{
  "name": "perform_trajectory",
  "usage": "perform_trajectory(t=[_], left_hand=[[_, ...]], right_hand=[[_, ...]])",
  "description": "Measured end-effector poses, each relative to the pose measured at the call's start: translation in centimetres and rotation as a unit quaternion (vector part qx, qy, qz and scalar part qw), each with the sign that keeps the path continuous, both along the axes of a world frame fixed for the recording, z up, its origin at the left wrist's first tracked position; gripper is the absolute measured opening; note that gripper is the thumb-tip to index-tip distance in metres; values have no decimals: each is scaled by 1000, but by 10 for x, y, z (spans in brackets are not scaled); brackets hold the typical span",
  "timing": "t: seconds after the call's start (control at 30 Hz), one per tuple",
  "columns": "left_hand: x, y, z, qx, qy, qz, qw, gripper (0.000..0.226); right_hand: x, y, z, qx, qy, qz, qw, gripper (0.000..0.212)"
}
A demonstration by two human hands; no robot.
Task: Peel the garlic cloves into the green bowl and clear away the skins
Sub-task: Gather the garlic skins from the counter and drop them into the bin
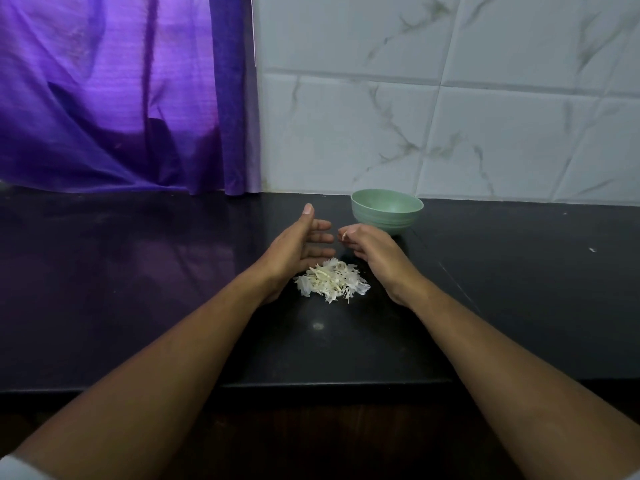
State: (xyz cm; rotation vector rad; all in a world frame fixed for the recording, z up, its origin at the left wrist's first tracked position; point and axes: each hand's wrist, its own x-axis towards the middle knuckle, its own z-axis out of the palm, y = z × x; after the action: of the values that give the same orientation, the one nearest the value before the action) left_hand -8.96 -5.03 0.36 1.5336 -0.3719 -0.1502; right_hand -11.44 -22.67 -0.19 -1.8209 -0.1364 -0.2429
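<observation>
Since the skins (330,280) heaped on the counter (138,271) between the wrists look papery and feather-light, scoop from both sides: left hand (298,247) open-fingered beside them, right hand (367,251) curled, pinching a skin scrap (344,235), green bowl (384,223) just behind.

The bench (138,271) is polished black stone, glossy enough to mirror purple from the curtain (104,98), a thin cloth with a faint sheen. The green bowl (388,211) looks like matt plastic, smooth, with shallow ridges. The garlic skins (332,280) are dry, papery flakes. The wall tiles (485,133) are smooth, marble-veined and softly glossy.
</observation>
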Motion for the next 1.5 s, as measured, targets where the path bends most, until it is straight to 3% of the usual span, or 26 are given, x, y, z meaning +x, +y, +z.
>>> perform_trajectory(t=[0.1,0.23,0.33,0.4,0.53,0.73,0.97,1.13,1.23,1.37,1.5], left_hand=[[3,5,2,-34,-21,70,997,58],[11,14,-2,-45,-28,165,985,60],[12,14,-3,-50,-27,190,980,61],[14,12,-3,-38,-24,196,980,60],[15,10,-4,-25,-30,213,976,55],[9,12,-3,3,-24,176,984,58],[5,10,-6,23,-25,145,989,58],[-3,8,-9,32,-14,120,992,57],[-8,6,-9,34,-29,129,991,56],[-14,4,-8,15,-41,161,986,53],[-21,0,-5,-18,-42,191,980,48]], right_hand=[[-9,7,2,-100,4,25,995,26],[-17,16,1,-320,-7,89,943,93],[-18,20,0,-404,-34,104,908,107],[-15,23,-1,-432,-62,110,893,101],[-1,29,-7,-468,-119,104,870,66],[7,28,-8,-479,-148,105,859,34],[3,30,-2,-513,-176,93,835,19],[-2,32,7,-545,-158,84,819,28],[-6,32,5,-525,-159,27,836,46],[0,28,3,-411,-141,-29,900,58],[1,17,7,-157,-107,-71,979,58]])
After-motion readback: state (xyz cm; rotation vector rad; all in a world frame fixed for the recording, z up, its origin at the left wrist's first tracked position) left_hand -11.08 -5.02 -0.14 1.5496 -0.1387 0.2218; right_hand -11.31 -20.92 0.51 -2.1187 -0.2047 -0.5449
